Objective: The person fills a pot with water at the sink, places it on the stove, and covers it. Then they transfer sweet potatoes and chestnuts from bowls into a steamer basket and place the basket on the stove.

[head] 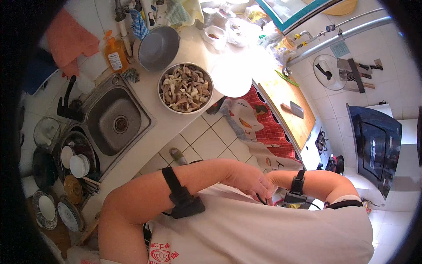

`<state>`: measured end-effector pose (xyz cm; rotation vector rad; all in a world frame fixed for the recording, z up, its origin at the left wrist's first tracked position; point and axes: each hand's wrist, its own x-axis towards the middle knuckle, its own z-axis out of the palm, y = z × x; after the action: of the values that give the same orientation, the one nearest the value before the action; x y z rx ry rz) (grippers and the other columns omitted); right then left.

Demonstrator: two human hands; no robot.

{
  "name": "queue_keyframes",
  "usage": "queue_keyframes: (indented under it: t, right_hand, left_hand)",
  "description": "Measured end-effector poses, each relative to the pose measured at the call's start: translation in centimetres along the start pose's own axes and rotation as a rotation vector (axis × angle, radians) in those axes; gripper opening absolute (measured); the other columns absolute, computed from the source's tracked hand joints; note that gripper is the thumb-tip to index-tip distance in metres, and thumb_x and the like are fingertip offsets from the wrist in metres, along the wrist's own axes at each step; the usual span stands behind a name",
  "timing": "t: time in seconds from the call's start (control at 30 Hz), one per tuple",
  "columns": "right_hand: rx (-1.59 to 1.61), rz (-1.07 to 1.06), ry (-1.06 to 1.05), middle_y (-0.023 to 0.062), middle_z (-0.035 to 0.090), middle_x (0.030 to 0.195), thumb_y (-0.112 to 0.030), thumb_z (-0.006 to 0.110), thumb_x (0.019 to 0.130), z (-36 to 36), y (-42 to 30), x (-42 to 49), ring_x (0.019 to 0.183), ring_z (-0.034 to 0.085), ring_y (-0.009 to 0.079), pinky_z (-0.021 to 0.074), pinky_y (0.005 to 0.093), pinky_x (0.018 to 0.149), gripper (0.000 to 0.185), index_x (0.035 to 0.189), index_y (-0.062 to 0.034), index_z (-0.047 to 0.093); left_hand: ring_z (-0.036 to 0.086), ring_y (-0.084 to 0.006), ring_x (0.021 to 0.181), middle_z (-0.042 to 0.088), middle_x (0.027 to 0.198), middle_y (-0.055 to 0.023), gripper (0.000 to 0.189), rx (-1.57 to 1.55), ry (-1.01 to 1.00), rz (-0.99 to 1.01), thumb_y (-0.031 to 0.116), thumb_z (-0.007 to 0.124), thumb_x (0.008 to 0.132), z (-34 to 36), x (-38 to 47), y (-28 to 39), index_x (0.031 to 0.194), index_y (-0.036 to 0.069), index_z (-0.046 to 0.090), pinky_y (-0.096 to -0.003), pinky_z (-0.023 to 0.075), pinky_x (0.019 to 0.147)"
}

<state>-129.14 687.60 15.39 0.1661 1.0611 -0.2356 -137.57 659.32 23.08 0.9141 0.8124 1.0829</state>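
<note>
In front of my chest, at the lower middle of the view, my two hands meet. My left hand (249, 180) has bent fingers pointing down to the right. My right hand (271, 185) is beside it, mostly hidden by the left hand and the shirt. A thin black cord (261, 199) shows just below the fingers; whether either hand grips it cannot be made out. Black straps with small boxes are around both forearms. Beyond the hands, a metal bowl (160, 95) of torn mushrooms (186, 87) stands on the counter, next to a grey pan (159, 48).
A steel sink (113, 120) is at the left, with stacked bowls (79, 165) and plates nearby. On the right, a cleaver (296, 109) lies on a wooden cutting board (298, 127). A gas burner (321, 142) is past it. Knives (357, 74) hang on the wall.
</note>
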Motion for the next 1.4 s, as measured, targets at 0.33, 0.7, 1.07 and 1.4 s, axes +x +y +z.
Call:
queue_keyframes:
  t: [0.33, 0.7, 1.07, 1.4]
  right_hand:
    - [-0.224, 0.094, 0.105, 0.0134, 0.074, 0.101, -0.021, 0.068, 0.087, -3.5, -0.3, 1.9, 0.095, 0.073, 0.0249, 0.0600, 0.0457, 0.081, 0.028, 0.107, -0.0022, 0.072]
    - [-0.580, 0.131, 1.098, 0.0222, 0.074, 0.096, -0.006, 0.064, 0.081, -5.8, -2.0, 1.9, 0.096, 0.072, 0.0392, 0.0590, 0.0466, 0.079, 0.016, 0.091, 0.0004, 0.074]
    - [-0.226, -0.008, 0.723, 0.0142, 0.072, 0.081, -0.012, 0.061, 0.090, -10.9, -4.5, -2.8, 0.069, 0.075, 0.0257, 0.0605, 0.0414, 0.055, 0.019, 0.092, 0.0047, 0.070]
    - [-0.549, -0.132, 1.325, 0.0125, 0.070, 0.074, -0.009, 0.060, 0.093, -12.9, -12.4, -17.8, 0.064, 0.071, 0.0225, 0.0579, 0.0369, 0.062, 0.020, 0.111, -0.0020, 0.066]
  left_hand:
    - [0.060, -0.0218, 0.112, 0.062, 0.132, -0.0151, 0.074, 0.078, 0.180, -0.069, 0.062, 0.045, 0.102, 1.1, -0.7, -0.5, 0.151, 0.006, 0.045, -0.0342, 0.0426, 0.103]
    - [0.056, -0.0308, 0.130, 0.058, 0.143, -0.0190, 0.066, 0.357, 0.254, -0.150, 0.046, 0.054, 0.101, 0.9, -4.2, -1.6, 0.152, 0.005, 0.043, -0.0360, 0.0402, 0.110]
    - [0.063, -0.0346, 0.118, 0.062, 0.134, -0.0215, 0.060, 0.627, 0.299, -0.023, 0.042, 0.063, 0.097, 2.4, -2.1, 1.3, 0.144, 0.006, 0.053, -0.0390, 0.0476, 0.101]
    - [0.069, -0.0289, 0.095, 0.074, 0.106, -0.0123, 0.043, 0.564, 0.134, 0.078, 0.036, 0.072, 0.091, 5.8, 1.8, 3.9, 0.124, 0.009, 0.070, -0.0380, 0.0529, 0.085]
